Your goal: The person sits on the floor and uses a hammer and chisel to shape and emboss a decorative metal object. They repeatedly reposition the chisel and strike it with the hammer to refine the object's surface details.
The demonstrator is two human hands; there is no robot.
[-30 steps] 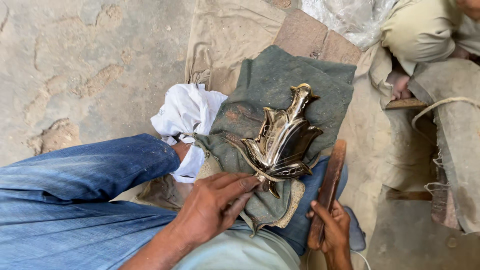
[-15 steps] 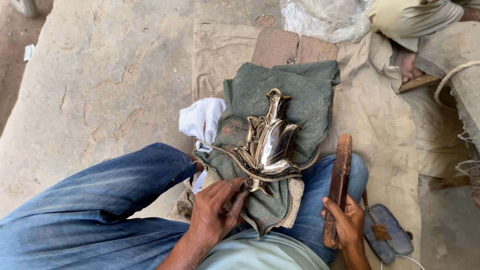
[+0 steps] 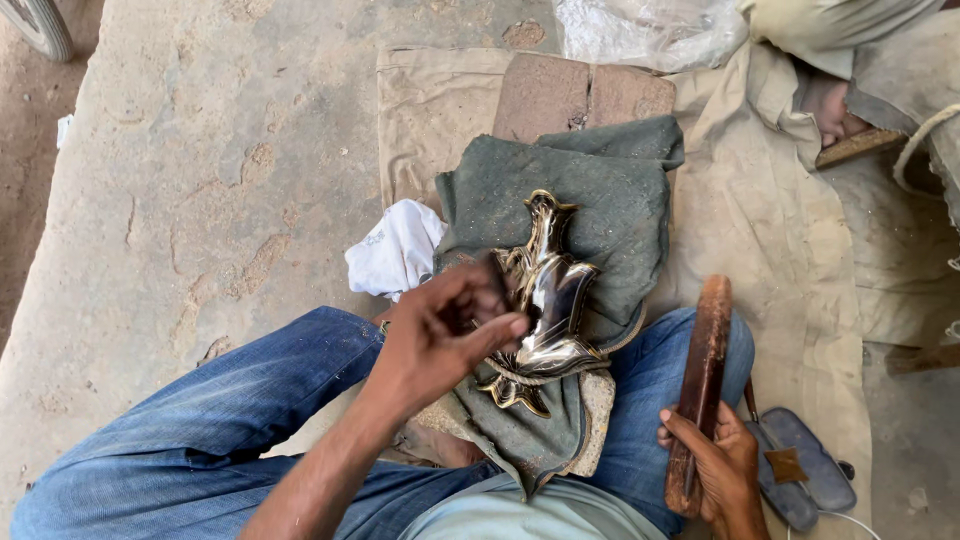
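A shiny brass leaf-shaped metal piece (image 3: 548,300) lies on a grey-green cloth (image 3: 590,200) spread over my lap. My left hand (image 3: 445,335) hovers over the piece's left side, its fingertips pinched together at the metal's edge; whether something small sits between them I cannot tell. My right hand (image 3: 718,470) grips the lower end of a long reddish-brown wooden tool (image 3: 700,380), which stands upright beside my right thigh, apart from the metal piece.
A white rag (image 3: 395,250) lies left of the cloth. A brick (image 3: 580,95) sits on tan sacking (image 3: 760,230) ahead. Another person's foot (image 3: 830,105) is at top right, clear plastic (image 3: 650,30) at the top, a sandal (image 3: 800,480) by my right hand.
My left hand has risen from the base of the metal piece to its left side, fingers pinched. The view has widened and the piece now looks more upright.
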